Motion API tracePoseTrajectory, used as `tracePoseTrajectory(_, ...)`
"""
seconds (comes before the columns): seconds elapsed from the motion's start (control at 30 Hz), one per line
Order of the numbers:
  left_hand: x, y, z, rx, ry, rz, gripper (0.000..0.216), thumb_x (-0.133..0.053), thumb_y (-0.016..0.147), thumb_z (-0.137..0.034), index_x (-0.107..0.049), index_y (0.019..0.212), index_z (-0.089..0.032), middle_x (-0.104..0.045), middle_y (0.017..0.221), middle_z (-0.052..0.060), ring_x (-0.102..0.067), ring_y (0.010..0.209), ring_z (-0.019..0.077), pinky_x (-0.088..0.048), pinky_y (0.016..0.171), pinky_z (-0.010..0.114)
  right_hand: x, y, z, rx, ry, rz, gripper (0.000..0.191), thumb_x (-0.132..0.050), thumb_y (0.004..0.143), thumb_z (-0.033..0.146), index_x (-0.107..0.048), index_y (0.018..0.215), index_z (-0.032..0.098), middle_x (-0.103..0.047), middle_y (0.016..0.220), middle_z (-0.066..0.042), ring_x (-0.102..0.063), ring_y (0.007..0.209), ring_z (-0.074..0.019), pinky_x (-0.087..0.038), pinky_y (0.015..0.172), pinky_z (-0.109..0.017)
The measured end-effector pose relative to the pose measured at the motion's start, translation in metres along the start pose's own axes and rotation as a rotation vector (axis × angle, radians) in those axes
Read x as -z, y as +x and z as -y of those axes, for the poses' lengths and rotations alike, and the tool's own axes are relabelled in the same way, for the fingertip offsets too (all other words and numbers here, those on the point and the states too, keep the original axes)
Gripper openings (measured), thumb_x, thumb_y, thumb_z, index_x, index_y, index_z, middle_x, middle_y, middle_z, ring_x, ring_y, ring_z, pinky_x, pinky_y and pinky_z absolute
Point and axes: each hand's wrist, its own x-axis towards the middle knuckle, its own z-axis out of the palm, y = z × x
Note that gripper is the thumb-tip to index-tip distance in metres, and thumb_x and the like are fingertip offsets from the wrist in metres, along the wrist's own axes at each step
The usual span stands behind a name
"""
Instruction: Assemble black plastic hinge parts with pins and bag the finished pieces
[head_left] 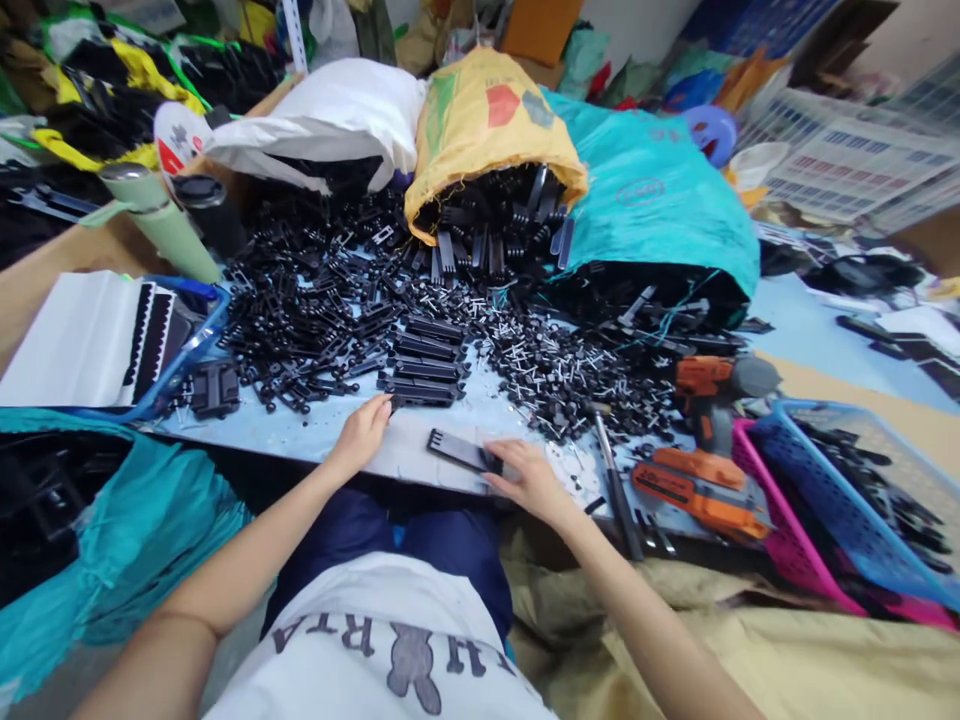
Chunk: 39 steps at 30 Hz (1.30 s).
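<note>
Head view. On bare front strip of table [401, 462]: plate [459, 450], black, lying slightly aslant between both hands, slotted end to the left. At right end of plate: right hand [529, 478], thumb and fingers clamped on that end. At left end of nearest bar in row of bars [427, 367]: left hand [363, 432], fingertips near or on the bar; cannot tell whether clamped on it.

Just behind plate: row of bars, black, side by side. Left of row: heap of black links [300, 310]. Right of row: heap of pins [540, 365], metal shanks visible. Right of right hand: hammer [619, 490], then orange-and-black drill [697, 487], then blue basket [825, 495] containing black parts. Along rear, left to right: white sack [337, 105], yellow sack [495, 120], teal sack [660, 200]. Inside mouth of yellow sack: more black pieces.
</note>
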Motion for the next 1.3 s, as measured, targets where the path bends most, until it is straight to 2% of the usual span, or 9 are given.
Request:
tracePoseTrajectory(0.17,-0.022,-0.01,-0.014,-0.035,-0.136,0.0,0.034,-0.044,0.088,-0.032,-0.059,0.116,-0.018,-0.066,0.087,0.005,-0.059,0.058,0.011,-0.051,0.064,0.026,-0.029,0.055,0.029,-0.098,0.156,-0.04,0.044,-0.047,0.088,0.042,-0.05,0.128,0.024,-0.058,0.116,-0.012,-0.054,0.107,-0.0268,-0.041,0.095,-0.049)
tracePoseTrajectory(0.27,-0.03,-0.016,-0.021,-0.08,-0.145,-0.039,0.034,-0.046,0.088,-0.032,-0.059,0.118,-0.022,-0.066,0.096,0.006,-0.062,0.071,0.0131,-0.052,0.071,0.028,-0.037,0.077,0.045,-0.279,0.671,-0.102,0.048,-0.037,0.092,0.045,-0.039,0.136,0.028,-0.062,0.099,-0.007,-0.062,0.074,-0.0176,-0.054,0.07,-0.037)
tracePoseTrajectory(0.33,-0.031,-0.018,-0.026,-0.099,-0.152,-0.049,0.035,-0.046,0.088,-0.032,-0.057,0.12,-0.022,-0.066,0.098,0.006,-0.063,0.078,0.0142,-0.052,0.075,0.03,-0.038,0.082,0.053,-0.389,0.997,-0.07,0.055,-0.036,0.091,0.05,-0.03,0.141,0.029,-0.062,0.082,-0.004,-0.059,0.056,-0.014,-0.053,0.052,-0.03)
tracePoseTrajectory(0.4,-0.029,-0.018,-0.031,-0.138,-0.139,-0.043,0.036,-0.046,0.088,-0.03,-0.056,0.122,-0.022,-0.065,0.1,0.006,-0.063,0.085,0.0155,-0.051,0.079,0.031,-0.037,0.082,0.057,-0.43,1.165,-0.043,0.059,-0.038,0.09,0.053,-0.029,0.142,0.028,-0.06,0.073,-0.001,-0.059,0.054,-0.0137,-0.052,0.047,-0.028)
tracePoseTrajectory(0.6,-0.024,-0.022,-0.039,-0.216,0.006,0.006,0.035,-0.044,0.09,-0.029,-0.057,0.122,-0.019,-0.063,0.097,0.009,-0.059,0.092,0.0189,-0.048,0.084,0.034,-0.021,0.076,0.047,-0.183,0.876,-0.085,0.051,-0.055,0.083,0.046,-0.05,0.13,0.028,-0.059,0.092,-0.002,-0.054,0.056,-0.0077,-0.053,0.057,-0.026)
tracePoseTrajectory(0.8,-0.049,-0.033,-0.052,-0.255,-0.079,-0.325,0.037,-0.036,0.094,-0.031,-0.053,0.125,-0.02,-0.06,0.097,0.009,-0.058,0.09,0.0167,-0.049,0.082,0.032,-0.025,0.079,0.065,-0.133,0.798,-0.245,0.05,-0.05,0.086,0.045,-0.045,0.134,0.03,-0.058,0.101,-0.005,-0.054,0.056,-0.0084,-0.053,0.056,-0.026)
tracePoseTrajectory(0.93,-0.053,-0.028,-0.06,-0.282,-0.107,-0.478,0.038,-0.032,0.095,-0.03,-0.054,0.124,-0.018,-0.061,0.099,0.011,-0.057,0.092,0.0173,-0.048,0.083,0.033,-0.036,0.081,0.083,-0.187,0.746,-0.399,0.051,-0.046,0.087,0.048,-0.046,0.134,0.028,-0.059,0.108,-0.009,-0.059,0.074,-0.0162,-0.054,0.065,-0.029)
tracePoseTrajectory(1.13,-0.04,-0.014,-0.049,-0.364,-0.115,-0.356,0.036,-0.034,0.094,-0.032,-0.056,0.12,-0.019,-0.062,0.102,0.01,-0.058,0.094,0.0175,-0.048,0.084,0.033,-0.039,0.085,0.081,-0.171,0.717,-0.388,0.055,-0.046,0.087,0.049,-0.042,0.137,0.028,-0.058,0.11,-0.009,-0.057,0.068,-0.015,-0.053,0.067,-0.031)
tracePoseTrajectory(1.3,-0.048,-0.019,-0.036,-0.167,-0.248,-0.269,0.039,-0.033,0.094,-0.036,-0.049,0.125,-0.019,-0.06,0.111,0.011,-0.062,0.079,0.0141,-0.052,0.067,0.027,-0.038,0.089,0.065,-0.114,0.777,-0.207,0.053,-0.048,0.087,0.045,-0.042,0.137,0.028,-0.059,0.109,-0.006,-0.056,0.065,-0.0116,-0.052,0.065,-0.029)
